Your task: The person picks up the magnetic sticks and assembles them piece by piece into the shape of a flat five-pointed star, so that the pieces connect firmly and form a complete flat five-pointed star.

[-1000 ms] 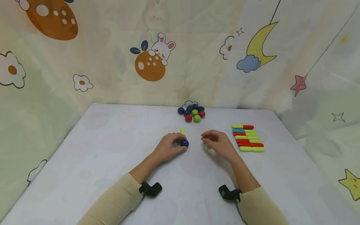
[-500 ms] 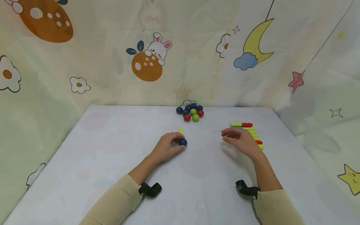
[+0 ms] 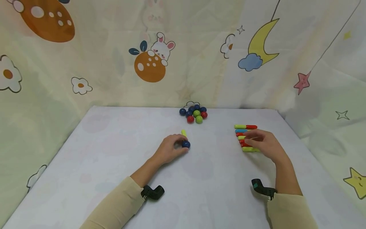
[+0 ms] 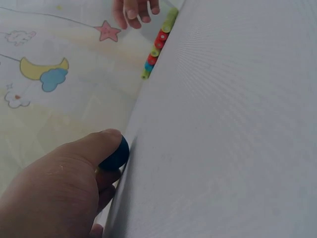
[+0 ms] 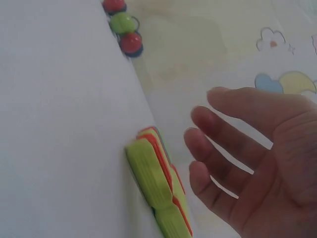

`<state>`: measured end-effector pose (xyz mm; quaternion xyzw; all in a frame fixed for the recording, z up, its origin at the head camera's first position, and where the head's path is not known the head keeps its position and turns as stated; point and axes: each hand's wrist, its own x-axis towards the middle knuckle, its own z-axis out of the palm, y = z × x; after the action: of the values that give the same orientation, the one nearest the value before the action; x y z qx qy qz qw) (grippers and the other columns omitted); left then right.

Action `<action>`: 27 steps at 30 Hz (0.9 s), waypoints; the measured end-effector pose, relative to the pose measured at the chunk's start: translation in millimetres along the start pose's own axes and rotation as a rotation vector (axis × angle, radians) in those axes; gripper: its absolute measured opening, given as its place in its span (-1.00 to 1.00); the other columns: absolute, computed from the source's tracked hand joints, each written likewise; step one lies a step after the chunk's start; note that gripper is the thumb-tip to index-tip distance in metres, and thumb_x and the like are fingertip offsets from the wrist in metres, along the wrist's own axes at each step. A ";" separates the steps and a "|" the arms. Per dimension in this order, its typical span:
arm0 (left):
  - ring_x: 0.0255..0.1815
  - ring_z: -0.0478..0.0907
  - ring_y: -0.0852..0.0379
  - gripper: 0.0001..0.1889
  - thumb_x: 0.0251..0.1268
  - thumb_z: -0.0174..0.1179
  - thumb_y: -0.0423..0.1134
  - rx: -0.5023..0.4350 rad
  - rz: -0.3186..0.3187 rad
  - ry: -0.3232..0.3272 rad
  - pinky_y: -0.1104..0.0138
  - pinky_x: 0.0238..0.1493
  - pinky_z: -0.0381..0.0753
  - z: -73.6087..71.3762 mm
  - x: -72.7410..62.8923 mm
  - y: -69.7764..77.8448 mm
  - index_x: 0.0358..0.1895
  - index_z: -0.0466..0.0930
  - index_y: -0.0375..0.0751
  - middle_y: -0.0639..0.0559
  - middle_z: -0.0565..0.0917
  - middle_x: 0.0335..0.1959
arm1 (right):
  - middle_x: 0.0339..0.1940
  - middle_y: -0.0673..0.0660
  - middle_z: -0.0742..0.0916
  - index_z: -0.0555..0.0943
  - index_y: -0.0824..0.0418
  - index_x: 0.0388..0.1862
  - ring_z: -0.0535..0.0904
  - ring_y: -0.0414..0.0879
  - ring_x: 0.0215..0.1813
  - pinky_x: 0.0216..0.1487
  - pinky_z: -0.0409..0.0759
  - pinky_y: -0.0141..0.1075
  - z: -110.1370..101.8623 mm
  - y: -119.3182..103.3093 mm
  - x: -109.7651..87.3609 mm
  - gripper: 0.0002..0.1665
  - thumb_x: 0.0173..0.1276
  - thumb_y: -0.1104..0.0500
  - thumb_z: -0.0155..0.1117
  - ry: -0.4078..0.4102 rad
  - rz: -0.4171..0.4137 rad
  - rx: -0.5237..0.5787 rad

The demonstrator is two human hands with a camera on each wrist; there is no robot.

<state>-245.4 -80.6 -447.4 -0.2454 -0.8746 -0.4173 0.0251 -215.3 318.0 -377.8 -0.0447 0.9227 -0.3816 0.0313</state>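
Note:
My left hand point(image 3: 169, 149) pinches a dark blue ball point(image 3: 186, 144) on the white table, thumb on the near side and fingers on the far side. Just beyond the ball a short yellow-green stick point(image 3: 184, 132) shows, partly hidden by the fingers. In the left wrist view the thumb presses on the blue ball point(image 4: 117, 155). My right hand point(image 3: 266, 144) hovers over a row of coloured sticks point(image 3: 248, 149) at the right, covering part of them. Seen from the right wrist, its fingers are loosely bent, holding nothing, apart from the green stick point(image 5: 148, 173).
A cluster of blue, red and green balls point(image 3: 199, 119) lies near the back edge of the white table point(image 3: 114, 136). A patterned cloth point(image 3: 194, 73) hangs behind it. Each wrist carries a small black camera point(image 3: 152, 193).
My right hand has moved right, from near the left hand to over the stick row. The left hand stays in place with the blue ball. The head view has shifted slightly.

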 end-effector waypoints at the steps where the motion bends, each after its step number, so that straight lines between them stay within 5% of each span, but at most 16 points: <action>1: 0.10 0.62 0.06 -0.61 0.27 0.46 -0.16 0.002 -0.002 -0.001 0.09 0.27 0.53 -0.1 0.0 0.0 0.15 0.67 -0.05 0.02 0.74 0.00 | 0.26 0.28 0.65 0.58 0.22 0.33 0.55 0.15 0.24 0.00 0.65 -0.22 -1.5 1.6 -0.4 -0.41 0.50 -0.12 0.29 -0.009 0.018 -0.003; 16: 0.07 0.62 0.08 -0.63 0.27 0.47 -0.18 0.001 -0.010 0.007 0.11 0.23 0.55 0.6 -0.3 0.6 0.13 0.68 -0.05 0.03 0.74 -0.04 | 0.23 0.31 0.63 0.58 0.24 0.32 0.59 0.07 0.03 -0.10 0.66 -0.24 -10.5 28.2 -2.7 -0.40 0.44 -0.05 0.39 -0.131 0.123 -0.006; 27: 0.07 0.62 0.08 -0.63 0.27 0.47 -0.18 0.000 -0.015 0.005 0.12 0.24 0.55 0.7 0.0 -0.6 0.13 0.68 -0.04 0.04 0.74 -0.03 | 0.24 0.36 0.59 0.66 0.21 0.22 0.40 0.26 0.23 0.01 0.65 -0.14 -7.5 25.0 1.0 -0.47 0.32 0.06 0.48 -0.170 0.141 -0.129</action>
<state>-245.6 -80.5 -448.3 -0.2378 -0.8763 -0.4184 0.0243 -218.5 340.7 -390.2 -0.0139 0.9402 -0.3131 0.1334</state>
